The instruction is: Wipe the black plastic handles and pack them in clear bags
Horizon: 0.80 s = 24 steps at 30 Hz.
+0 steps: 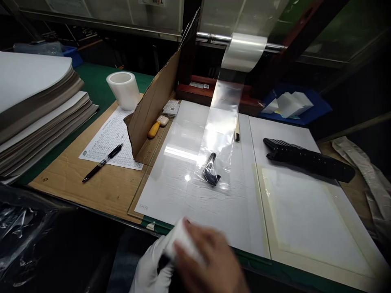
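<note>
Near the bottom centre, my left hand [149, 266] wears a white glove and is closed on a dark piece [163, 262], mostly hidden. My right hand [210, 260], bare and blurred by motion, is pressed against a white block or pad [183, 242] with its fingers curled round it, close against the glove. Beyond the hands, a black curved part [210, 171] lies on clear film [221, 110] that runs down from a roll [244, 52] onto the white work surface [171, 195].
Black strips [308, 160] lie in a row at the right. A blue tray [319, 110] holds white blocks behind them. Upright cardboard [159, 89], a yellow-handled tool [154, 129], a pen [102, 162], a printed sheet [106, 136] and a white roll [125, 91] are left. Stacked sheets [36, 118] stand far left.
</note>
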Each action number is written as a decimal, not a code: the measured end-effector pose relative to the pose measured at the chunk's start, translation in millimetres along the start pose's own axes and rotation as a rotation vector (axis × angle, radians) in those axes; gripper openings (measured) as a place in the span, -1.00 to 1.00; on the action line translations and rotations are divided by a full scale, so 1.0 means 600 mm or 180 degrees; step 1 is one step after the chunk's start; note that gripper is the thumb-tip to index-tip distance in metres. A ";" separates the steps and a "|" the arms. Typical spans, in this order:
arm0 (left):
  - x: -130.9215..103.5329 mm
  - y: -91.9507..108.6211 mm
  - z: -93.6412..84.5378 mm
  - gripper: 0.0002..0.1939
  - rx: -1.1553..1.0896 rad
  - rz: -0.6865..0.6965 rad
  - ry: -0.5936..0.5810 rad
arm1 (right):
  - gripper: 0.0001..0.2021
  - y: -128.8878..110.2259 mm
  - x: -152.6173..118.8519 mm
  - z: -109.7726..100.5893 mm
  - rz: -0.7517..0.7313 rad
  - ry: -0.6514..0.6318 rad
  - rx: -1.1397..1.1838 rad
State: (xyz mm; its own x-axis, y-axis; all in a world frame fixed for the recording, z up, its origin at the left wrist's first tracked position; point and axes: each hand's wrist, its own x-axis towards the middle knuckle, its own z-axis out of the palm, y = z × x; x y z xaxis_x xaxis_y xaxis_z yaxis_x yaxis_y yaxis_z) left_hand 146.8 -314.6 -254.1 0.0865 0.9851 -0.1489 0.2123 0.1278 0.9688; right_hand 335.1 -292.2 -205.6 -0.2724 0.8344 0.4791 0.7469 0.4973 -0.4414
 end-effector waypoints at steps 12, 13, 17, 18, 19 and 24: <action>0.007 -0.011 0.000 -0.65 -0.0006 0.0506 -0.0125 | -0.71 0.009 0.003 -0.007 -0.0275 -0.0081 -0.0066; 0.007 -0.012 0.000 -0.65 0.0028 0.0509 -0.0124 | -0.71 0.008 0.005 -0.008 -0.0204 -0.0067 -0.0096; 0.008 -0.015 -0.002 -0.61 0.0213 0.0561 -0.0133 | -0.72 0.004 0.012 -0.009 -0.0048 -0.0039 -0.0041; 0.008 -0.016 -0.002 -0.63 0.0207 0.0575 -0.0126 | -0.74 0.005 0.013 -0.010 -0.0134 -0.0053 0.0015; 0.008 -0.015 -0.002 -0.63 0.0204 0.0556 -0.0127 | -0.75 0.009 0.014 -0.011 -0.0142 -0.0051 0.0010; 0.011 0.002 -0.002 -0.61 0.0128 0.0132 -0.0334 | -0.70 0.047 0.012 -0.024 0.0558 -0.0100 -0.0417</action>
State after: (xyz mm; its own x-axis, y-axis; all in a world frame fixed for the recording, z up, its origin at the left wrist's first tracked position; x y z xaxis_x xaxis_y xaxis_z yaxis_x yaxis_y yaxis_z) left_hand 146.7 -308.0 -253.6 0.1970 0.9716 -0.1308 0.2450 0.0804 0.9662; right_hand 363.1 -275.8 -203.7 -0.1487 0.9134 0.3790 0.8564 0.3106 -0.4125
